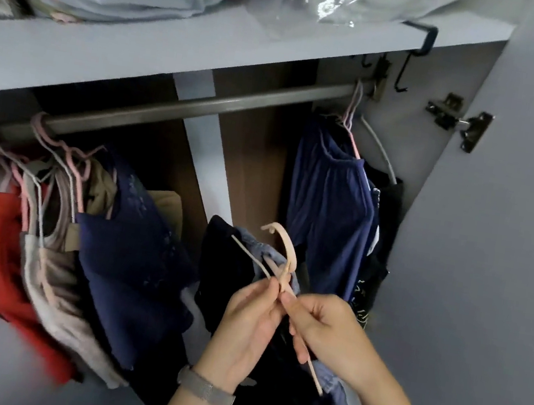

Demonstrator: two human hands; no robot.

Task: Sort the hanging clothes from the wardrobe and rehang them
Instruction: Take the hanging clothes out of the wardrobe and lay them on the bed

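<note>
While both hands pinch the peach hanger (280, 256), rehanging is in hand
Left hand (245, 324) and right hand (326, 329) must next lift its hook onto the rail (182, 108)

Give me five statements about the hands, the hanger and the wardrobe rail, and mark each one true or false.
1. Both hands, left hand and right hand, hold the peach hanger. True.
2. The peach hanger's hook is on the rail. False: it is off the rail, held below it.
3. A red garment hangs at the rail's left end. True.
4. The middle stretch of the rail is packed with hangers. False: it is bare; the clothes hang in groups at either end.
5. A band is on the right wrist. False: it is on the left wrist.
</note>
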